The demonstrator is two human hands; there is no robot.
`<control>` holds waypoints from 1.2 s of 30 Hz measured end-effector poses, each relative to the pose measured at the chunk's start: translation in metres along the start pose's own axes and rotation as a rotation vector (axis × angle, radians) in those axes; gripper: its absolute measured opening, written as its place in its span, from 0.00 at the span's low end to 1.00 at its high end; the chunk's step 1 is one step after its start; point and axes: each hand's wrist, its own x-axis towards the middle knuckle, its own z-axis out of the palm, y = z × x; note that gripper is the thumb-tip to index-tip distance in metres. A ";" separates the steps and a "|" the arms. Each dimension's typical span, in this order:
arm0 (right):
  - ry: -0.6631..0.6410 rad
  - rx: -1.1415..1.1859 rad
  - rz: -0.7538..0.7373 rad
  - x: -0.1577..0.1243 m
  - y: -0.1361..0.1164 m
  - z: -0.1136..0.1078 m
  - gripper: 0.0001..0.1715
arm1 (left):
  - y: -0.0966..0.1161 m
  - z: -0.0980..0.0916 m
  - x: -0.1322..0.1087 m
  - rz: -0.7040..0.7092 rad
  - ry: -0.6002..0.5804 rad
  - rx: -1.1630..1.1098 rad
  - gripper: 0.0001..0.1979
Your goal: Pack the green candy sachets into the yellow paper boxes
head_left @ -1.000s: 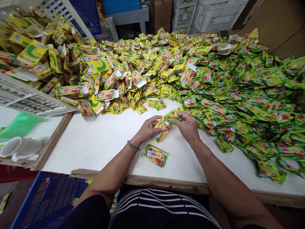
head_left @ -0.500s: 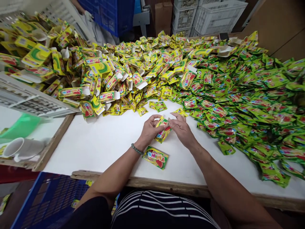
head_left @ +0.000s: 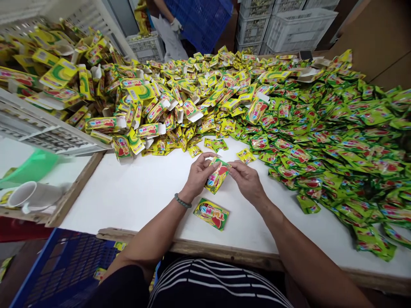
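Over the white tabletop (head_left: 135, 192), my left hand (head_left: 198, 174) is closed around a small yellow-green candy box (head_left: 214, 182) printed with colourful letters and a red fruit. The thumb and fingers of my right hand (head_left: 248, 179) pinch the upper right end of the same box. A second candy box (head_left: 212, 214) lies flat on the table just below my hands. Beyond them a few small candy sachets (head_left: 245, 155) lie loose, beside the big heap of green sachets (head_left: 302, 145).
Open-ended boxes (head_left: 141, 92) pile up at left, spilling from a white plastic crate (head_left: 41, 124). A white mug (head_left: 35, 196) lies at far left. A blue crate (head_left: 67, 261) stands below the table edge. Behind the heap, a person's gloved hand (head_left: 176, 25) is beside a blue crate (head_left: 202, 19).
My right fingers have closed in on the box's upper end, and its top now looks flatter. In the background, the person and the blue crate have shifted right.
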 end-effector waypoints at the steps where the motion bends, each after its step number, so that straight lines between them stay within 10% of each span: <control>1: -0.023 -0.032 -0.004 0.000 -0.001 -0.001 0.16 | 0.000 -0.001 0.000 -0.018 -0.014 -0.002 0.20; 22: 0.073 0.259 0.353 0.005 0.006 -0.006 0.14 | -0.005 -0.005 0.003 -0.062 0.062 0.076 0.22; 36: -0.023 0.163 0.198 0.005 0.006 -0.016 0.11 | -0.007 -0.003 0.000 -0.008 0.085 0.101 0.19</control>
